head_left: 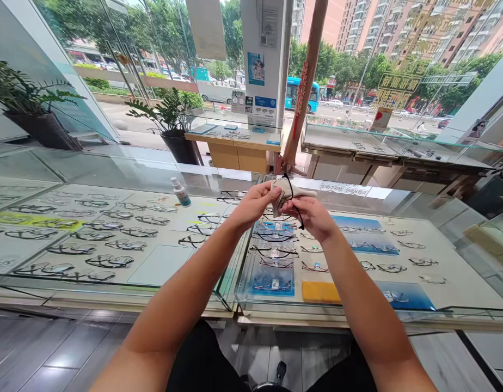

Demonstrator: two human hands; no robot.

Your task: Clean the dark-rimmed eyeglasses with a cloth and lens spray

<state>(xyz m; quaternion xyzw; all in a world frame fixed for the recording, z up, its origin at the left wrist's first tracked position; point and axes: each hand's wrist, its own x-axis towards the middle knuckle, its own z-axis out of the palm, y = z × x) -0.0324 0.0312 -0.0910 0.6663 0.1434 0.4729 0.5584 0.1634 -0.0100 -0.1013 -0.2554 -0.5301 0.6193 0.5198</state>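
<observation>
L hand (256, 203) + R hand (316, 216) gripping cloth (280, 201) & blk specs (291, 188), btl (181, 194) label unreadable

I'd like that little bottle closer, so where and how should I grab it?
Grip the bottle around its body, below the white top, with your left hand coming in from its right. It stands upright on the glass counter, left of that hand, and the body is wider than its top, so it likely gives a surer hold.

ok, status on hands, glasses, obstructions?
Left hand and right hand closed on dark-framed glasses and pale cloth. Glasses held above display counter. Spray bottle off left, not blocking.
</observation>
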